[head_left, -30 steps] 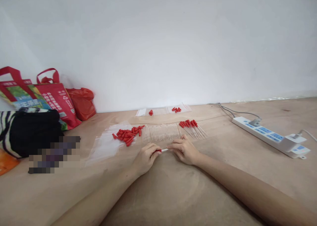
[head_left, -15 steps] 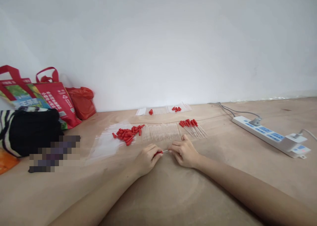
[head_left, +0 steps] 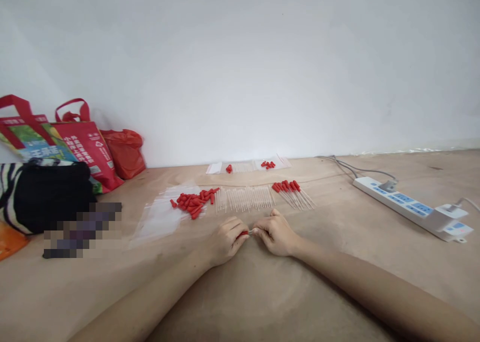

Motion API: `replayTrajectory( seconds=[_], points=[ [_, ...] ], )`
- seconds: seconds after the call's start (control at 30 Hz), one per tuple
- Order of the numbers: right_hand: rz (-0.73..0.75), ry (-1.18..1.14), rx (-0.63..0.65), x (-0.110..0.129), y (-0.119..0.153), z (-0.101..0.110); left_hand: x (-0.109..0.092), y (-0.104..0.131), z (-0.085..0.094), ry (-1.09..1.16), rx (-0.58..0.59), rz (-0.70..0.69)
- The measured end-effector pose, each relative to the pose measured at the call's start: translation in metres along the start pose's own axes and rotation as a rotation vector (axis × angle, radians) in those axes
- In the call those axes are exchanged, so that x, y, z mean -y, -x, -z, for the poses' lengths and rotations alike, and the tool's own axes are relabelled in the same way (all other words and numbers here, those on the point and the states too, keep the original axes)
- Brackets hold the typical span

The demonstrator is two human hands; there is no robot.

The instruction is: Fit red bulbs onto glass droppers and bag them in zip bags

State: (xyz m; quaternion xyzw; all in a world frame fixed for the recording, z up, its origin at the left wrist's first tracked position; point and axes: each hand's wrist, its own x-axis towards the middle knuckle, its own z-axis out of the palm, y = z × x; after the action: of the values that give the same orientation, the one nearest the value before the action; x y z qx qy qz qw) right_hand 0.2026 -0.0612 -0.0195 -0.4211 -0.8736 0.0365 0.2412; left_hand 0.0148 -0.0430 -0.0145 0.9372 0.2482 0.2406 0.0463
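My left hand [head_left: 229, 239] is closed around a red rubber dropper bulb [head_left: 243, 233], most of it hidden by the fingers. Facing it, my right hand [head_left: 273, 233] pinches a thin dropper tube [head_left: 251, 231]; only a short pale length shows between the hands, at the bulb's end. Just beyond the hands lies a row of loose thin tubes [head_left: 249, 199]. Left of that row is a heap of red bulbs [head_left: 191, 202], partly on clear plastic bags [head_left: 159, 222]. To the right, several droppers [head_left: 294, 192] with red bulbs on their tubes lie side by side.
Near the wall are small clear bags [head_left: 242, 167] with more tubes and red bulbs [head_left: 268, 165]. A white power strip [head_left: 405, 202] with plugs and grey cables lies at the right. Shopping bags [head_left: 88, 149] and a black cloth item [head_left: 52, 197] stand at the left.
My right hand has moved slightly left and its fingers have drawn closer to my left hand. Less of the tube shows between them. The view has shifted a little.
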Motion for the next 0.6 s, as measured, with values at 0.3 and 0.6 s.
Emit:
replayTrajectory(
  seconds=[0.3, 0.6],
  points=[
    [0.131, 0.175, -0.006, 0.000, -0.006, 0.009, 0.012, 0.002, 0.012, -0.033, -0.116, 0.136],
    [-0.614, 0.014, -0.225, -0.077, -0.023, 0.030, 0.018, 0.003, 0.009, 0.050, -0.082, 0.314]
  ],
)
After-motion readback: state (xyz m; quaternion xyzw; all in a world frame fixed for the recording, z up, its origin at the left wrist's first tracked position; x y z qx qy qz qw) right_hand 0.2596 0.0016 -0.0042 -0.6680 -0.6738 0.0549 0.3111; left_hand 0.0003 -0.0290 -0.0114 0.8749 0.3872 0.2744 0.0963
